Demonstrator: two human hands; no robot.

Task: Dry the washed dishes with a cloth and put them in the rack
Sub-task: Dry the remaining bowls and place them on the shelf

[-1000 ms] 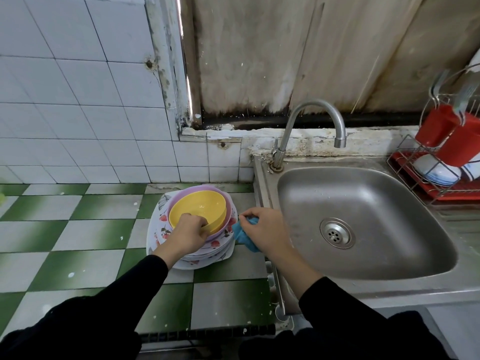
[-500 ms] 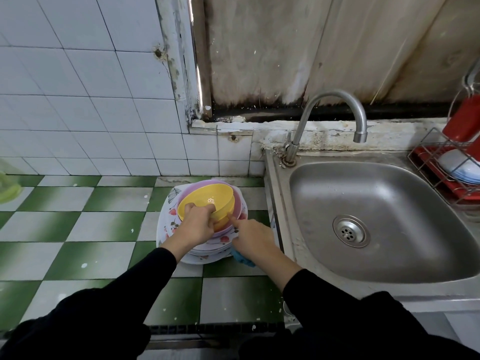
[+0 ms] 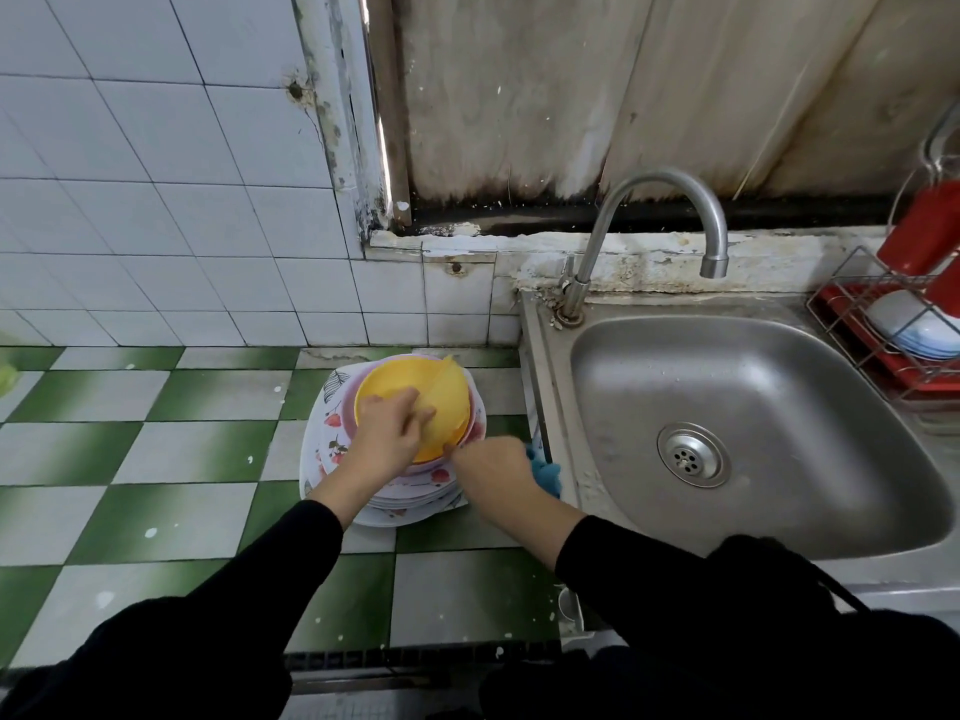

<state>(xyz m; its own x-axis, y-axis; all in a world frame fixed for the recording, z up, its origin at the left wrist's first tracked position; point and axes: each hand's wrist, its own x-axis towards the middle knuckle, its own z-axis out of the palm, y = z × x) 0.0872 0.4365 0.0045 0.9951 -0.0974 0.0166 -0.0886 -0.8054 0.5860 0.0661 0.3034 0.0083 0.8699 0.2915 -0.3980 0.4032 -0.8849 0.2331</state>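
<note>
A stack of flowered white plates (image 3: pixel 415 504) sits on the green-and-white checked counter, with a pink bowl (image 3: pixel 349 407) and a yellow bowl (image 3: pixel 379 389) nested on top. A second yellow bowl (image 3: pixel 448 402) stands tilted up inside the first. My left hand (image 3: pixel 387 439) grips the tilted bowl's near rim. My right hand (image 3: pixel 493 472) holds a blue cloth (image 3: pixel 545 472) in its curled fingers and touches the tilted bowl's lower edge. The wire dish rack (image 3: pixel 852 324) is at the far right, beyond the sink.
A steel sink (image 3: pixel 779 511) with a curved tap (image 3: pixel 654 181) lies between the plates and the rack. The rack holds red cups (image 3: pixel 919 236) and white-blue bowls (image 3: pixel 914 330). Tiled wall runs behind the counter.
My left hand has tipped one yellow bowl up on edge out of the other. My right hand, still holding the cloth, came to the bowl's lower edge.
</note>
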